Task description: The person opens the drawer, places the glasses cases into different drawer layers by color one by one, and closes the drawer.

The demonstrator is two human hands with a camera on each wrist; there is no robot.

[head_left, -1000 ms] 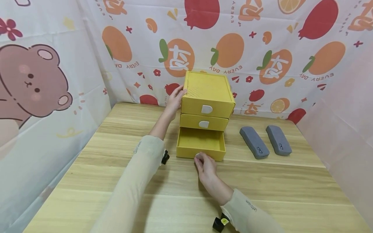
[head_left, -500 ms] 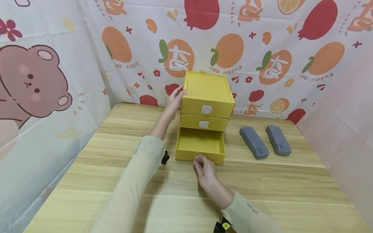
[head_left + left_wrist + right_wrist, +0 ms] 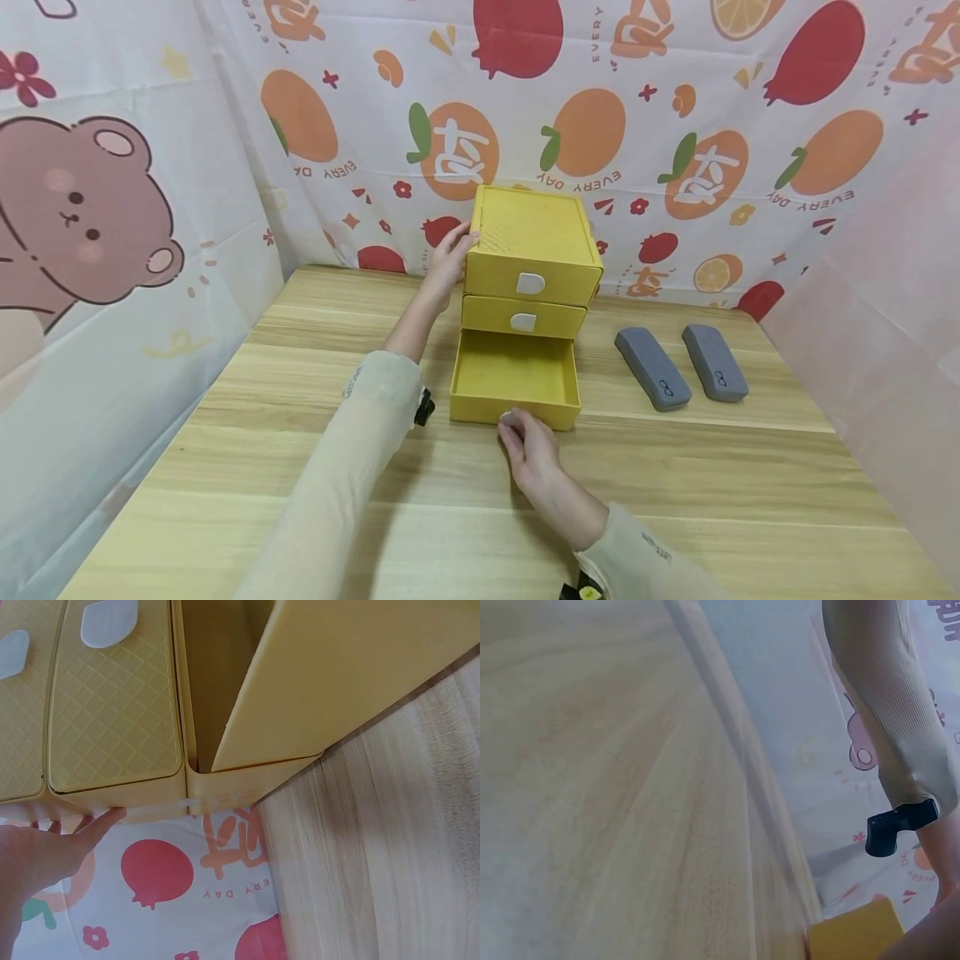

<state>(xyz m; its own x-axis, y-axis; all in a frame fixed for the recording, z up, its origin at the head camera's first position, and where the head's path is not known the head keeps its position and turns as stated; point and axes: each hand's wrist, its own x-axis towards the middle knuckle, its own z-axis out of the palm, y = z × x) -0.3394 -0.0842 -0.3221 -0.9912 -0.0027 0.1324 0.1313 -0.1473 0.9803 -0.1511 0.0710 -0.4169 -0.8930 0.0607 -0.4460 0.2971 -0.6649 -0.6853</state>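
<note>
A yellow three-drawer desktop organizer (image 3: 534, 218) stands at the back of the table, its upper two drawers closed. The bottom drawer (image 3: 474, 407) is pulled far out, and no contents show inside it. My left hand (image 3: 447, 260) rests against the organizer's upper left side; in the left wrist view the fingers (image 3: 105, 822) lie along its side wall. At the bottom drawer's front, my right hand (image 3: 536, 454) pinches the white tab handle (image 3: 507, 417) between thumb and fingers. In the right wrist view only a yellow corner of the drawer (image 3: 859, 934) appears beside the hand.
Two grey glasses cases (image 3: 652, 368) (image 3: 715, 363) lie side by side to the right of the organizer. The wooden table (image 3: 720, 500) is bounded at the back by a fruit-print curtain (image 3: 352, 108), with more curtain on both sides.
The bottom drawer has slid a little farther out toward me, with my right hand moving along on its handle. My left hand has stayed at the organizer's side.
</note>
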